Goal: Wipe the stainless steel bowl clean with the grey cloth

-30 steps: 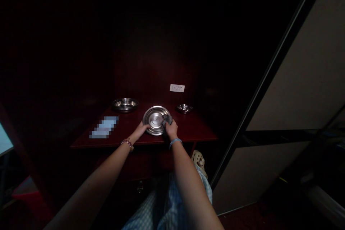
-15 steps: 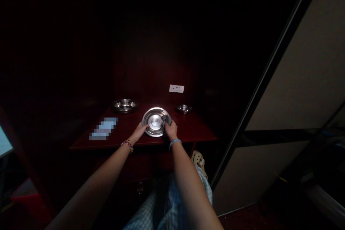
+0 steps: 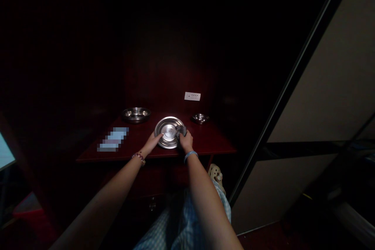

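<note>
A round, shiny steel plate [image 3: 169, 123] with a raised rim is held tilted toward me above the dark red desk top [image 3: 137, 144]. My left hand [image 3: 151, 143] grips its lower left edge, with the thumb over the inside and the other fingers hidden beneath. In my right hand [image 3: 186, 141] is a crumpled grey cloth [image 3: 180, 130], pressed against the right side of the plate's inner face. The fingers of that hand are closed around the cloth and partly hidden by it.
Steel dishes [image 3: 136, 115] stand at the back left, and small steel bowls [image 3: 200, 118] at the back right. A blurred-out flat item [image 3: 113, 139] lies at the left. A white socket panel [image 3: 192, 96] is on the back wall. Below the right edge shows a beige clog [image 3: 215, 172].
Almost nothing differs. The cloth's folds have shifted slightly in my right hand, and my left thumb lies a touch further over the plate.
</note>
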A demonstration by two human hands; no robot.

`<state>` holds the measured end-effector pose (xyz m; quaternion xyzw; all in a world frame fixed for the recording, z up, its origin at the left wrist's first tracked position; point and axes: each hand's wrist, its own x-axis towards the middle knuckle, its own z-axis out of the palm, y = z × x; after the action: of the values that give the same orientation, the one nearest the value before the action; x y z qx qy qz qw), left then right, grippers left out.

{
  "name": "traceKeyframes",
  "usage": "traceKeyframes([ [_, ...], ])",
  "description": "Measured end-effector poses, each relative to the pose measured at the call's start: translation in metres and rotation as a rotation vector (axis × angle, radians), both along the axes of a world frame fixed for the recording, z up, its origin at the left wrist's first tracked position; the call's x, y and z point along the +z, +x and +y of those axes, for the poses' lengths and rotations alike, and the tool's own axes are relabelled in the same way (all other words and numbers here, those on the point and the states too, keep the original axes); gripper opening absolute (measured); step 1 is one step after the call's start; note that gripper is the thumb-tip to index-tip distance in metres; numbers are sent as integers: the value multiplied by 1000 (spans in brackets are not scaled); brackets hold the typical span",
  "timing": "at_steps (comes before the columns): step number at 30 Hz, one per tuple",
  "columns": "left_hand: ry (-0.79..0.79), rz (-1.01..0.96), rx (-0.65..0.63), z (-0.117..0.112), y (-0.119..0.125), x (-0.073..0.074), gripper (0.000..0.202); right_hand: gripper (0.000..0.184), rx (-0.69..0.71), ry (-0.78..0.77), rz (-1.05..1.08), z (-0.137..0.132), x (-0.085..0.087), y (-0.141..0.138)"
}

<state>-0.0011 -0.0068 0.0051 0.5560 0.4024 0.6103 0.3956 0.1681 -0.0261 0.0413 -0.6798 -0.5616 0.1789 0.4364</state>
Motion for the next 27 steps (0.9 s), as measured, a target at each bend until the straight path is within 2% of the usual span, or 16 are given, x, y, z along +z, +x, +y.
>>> traceKeyframes([
  [8, -11, 5, 6, 0, 0, 1, 50, 26, -8, -21, -4, -2, 3, -1],
  [18, -27, -5, 21, 0, 0, 0, 44, 26, -7, -22, -27, -4, 4, -2],
  [27, -1, -39, 43, 8, -1, -6, 40, 26, 12, -10, -45, -6, 4, -1],
])
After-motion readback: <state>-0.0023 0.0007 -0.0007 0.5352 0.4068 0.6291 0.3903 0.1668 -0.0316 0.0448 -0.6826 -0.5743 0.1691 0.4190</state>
